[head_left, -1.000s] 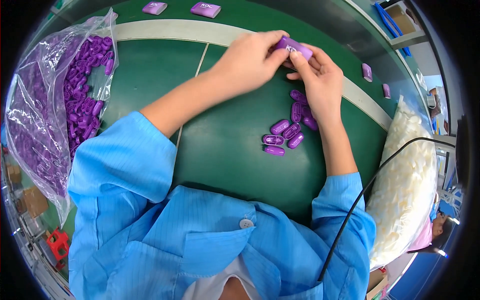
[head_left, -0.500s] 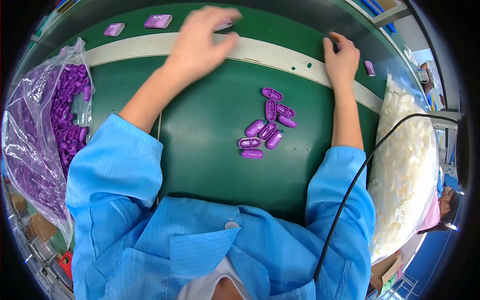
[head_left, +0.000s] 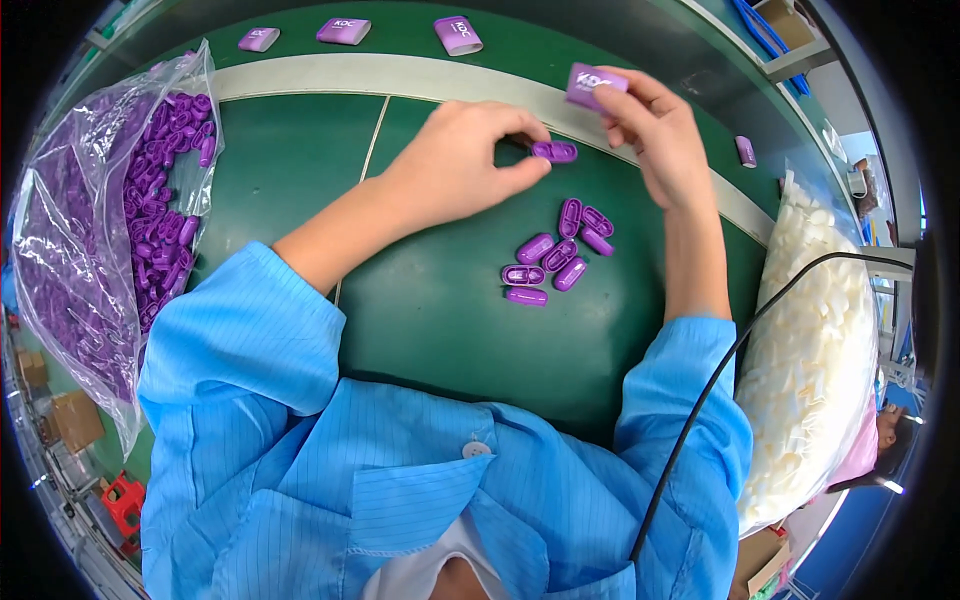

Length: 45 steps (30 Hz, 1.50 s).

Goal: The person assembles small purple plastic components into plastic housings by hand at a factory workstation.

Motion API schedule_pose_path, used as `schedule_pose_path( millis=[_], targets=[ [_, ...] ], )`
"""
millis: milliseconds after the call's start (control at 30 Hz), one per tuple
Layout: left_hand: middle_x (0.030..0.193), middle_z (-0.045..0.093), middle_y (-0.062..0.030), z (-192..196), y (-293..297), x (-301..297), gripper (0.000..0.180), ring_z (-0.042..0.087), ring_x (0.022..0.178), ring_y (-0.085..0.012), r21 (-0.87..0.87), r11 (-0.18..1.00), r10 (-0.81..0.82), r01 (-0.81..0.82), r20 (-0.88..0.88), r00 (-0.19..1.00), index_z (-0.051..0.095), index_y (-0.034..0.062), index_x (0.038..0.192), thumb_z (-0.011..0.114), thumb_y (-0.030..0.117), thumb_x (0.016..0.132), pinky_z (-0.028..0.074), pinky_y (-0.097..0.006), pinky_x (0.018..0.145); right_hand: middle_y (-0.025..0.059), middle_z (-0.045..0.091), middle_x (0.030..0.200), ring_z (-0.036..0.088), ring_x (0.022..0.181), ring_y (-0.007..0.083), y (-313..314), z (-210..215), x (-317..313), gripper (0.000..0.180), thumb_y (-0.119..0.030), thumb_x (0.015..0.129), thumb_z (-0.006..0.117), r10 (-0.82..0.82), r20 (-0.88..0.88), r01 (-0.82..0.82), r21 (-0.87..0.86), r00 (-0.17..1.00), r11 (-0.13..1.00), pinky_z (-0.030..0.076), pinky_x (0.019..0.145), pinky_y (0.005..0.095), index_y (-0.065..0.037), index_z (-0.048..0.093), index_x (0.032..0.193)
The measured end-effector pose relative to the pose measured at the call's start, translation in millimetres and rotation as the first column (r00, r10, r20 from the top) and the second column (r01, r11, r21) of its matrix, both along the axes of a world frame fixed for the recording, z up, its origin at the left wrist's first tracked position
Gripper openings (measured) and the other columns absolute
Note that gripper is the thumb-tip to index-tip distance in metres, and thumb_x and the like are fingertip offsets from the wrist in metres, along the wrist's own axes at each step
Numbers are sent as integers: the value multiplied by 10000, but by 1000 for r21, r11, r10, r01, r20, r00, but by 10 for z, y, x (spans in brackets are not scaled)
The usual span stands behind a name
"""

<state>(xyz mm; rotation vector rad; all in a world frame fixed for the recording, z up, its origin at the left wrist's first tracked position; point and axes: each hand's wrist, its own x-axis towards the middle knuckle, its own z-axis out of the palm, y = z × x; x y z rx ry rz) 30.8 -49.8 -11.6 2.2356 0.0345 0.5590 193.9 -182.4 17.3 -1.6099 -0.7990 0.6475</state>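
Observation:
My left hand [head_left: 465, 158] pinches one end of a small dark-purple oval plastic piece [head_left: 555, 151] between thumb and fingers, its hollow, ribbed side showing. In my right hand [head_left: 660, 130], raised just beyond it, a lighter purple flat-sided shell [head_left: 590, 84] with white print sits between thumb and fingers. The two parts are apart. Below them, on the green work surface [head_left: 440, 310], lies a loose cluster of several dark-purple oval pieces [head_left: 563, 255], some hollow side up, others showing their smooth backs.
Beyond a white strip [head_left: 300, 80], several lighter purple shells [head_left: 459, 36] stand in a spaced row. A clear bag of dark-purple pieces [head_left: 90, 230] lies at left. At right a bulging bag of cream-coloured parts [head_left: 805, 370] rests beside a black cable [head_left: 700, 370].
My left hand has drawn back from the row, leaving a shell there, and taken an oval piece from the cluster. My right hand has brought a shell inward to the left.

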Motion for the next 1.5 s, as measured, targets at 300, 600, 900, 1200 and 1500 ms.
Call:
schedule_pose_path(
  millis=[300, 600, 900, 1200, 1500],
  targets=[
    [939, 627, -90, 16, 173, -16, 240, 621, 834, -133, -723, 691, -80, 16, -55, 995, 586, -22, 1044, 615, 101, 840, 511, -253, 740, 60, 613, 941, 569, 786, 98, -13, -182, -324, 352, -127, 848, 616, 171, -402, -108, 174, 899, 979, 454, 679, 203, 16, 526, 1158],
    [851, 632, -53, 11, 144, -90, 304, 603, 782, -100, -540, 840, -107, 55, -65, 992, 571, -20, 1115, 618, 49, 823, 492, -233, 737, 74, 618, 946, 582, 805, 114, 8, -226, -324, 345, -97, 847, 613, 129, -393, -68, 166, 910, 984, 475, 726, 224, 23, 522, 1156],
    [967, 627, -94, -29, 225, -27, 311, 609, 856, -130, -650, 760, -58, 12, -49, 997, 566, -33, 1122, 621, 75, 836, 504, -254, 780, 81, 628, 919, 595, 778, 110, 7, -190, -317, 323, -77, 829, 631, 115, -258, -88, 115, 959, 989, 493, 739, 222, 32, 540, 1119],
    [987, 641, -109, -58, 182, -39, 277, 620, 866, -143, -661, 749, 29, -45, -35, 999, 600, -40, 1074, 633, 90, 832, 519, -247, 753, 85, 629, 900, 595, 754, 105, 39, -221, -458, 277, -37, 813, 638, 86, -134, -71, 110, 987, 991, 498, 713, 218, 47, 557, 1064],
    [918, 661, -121, 51, 59, -120, 286, 642, 784, -150, -495, 868, 17, -24, -17, 1000, 581, -44, 1093, 610, 105, 851, 518, -247, 692, 107, 643, 920, 612, 761, 115, 14, -164, -500, 281, -15, 798, 645, 73, -29, -68, 125, 997, 990, 520, 710, 225, 45, 578, 1064]
  ],
)
